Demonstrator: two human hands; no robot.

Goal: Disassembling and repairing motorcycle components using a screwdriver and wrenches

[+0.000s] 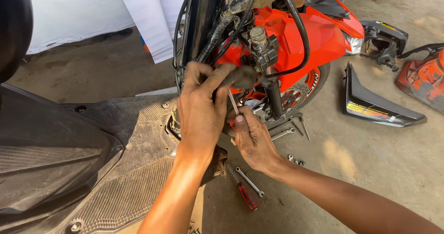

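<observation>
Screwdriver [245, 193] & spanner [250, 182] on floor [360, 160], below hands [222, 118]

Both forearms were bare from the lower edge of the view to the wrists; no sleeve, glove, watch, ring or band was worn on either. The left hand [200, 108] was broad-backed, with dark grime worked into the knuckles and along the fingers [217, 76]. The right hand [252, 139] was smeared the same way, its creases darkened with grease, and its thumbnail was short and dirt-rimmed. Fine hairs showed on the forearms, which looked cleaner than the hands.
</observation>
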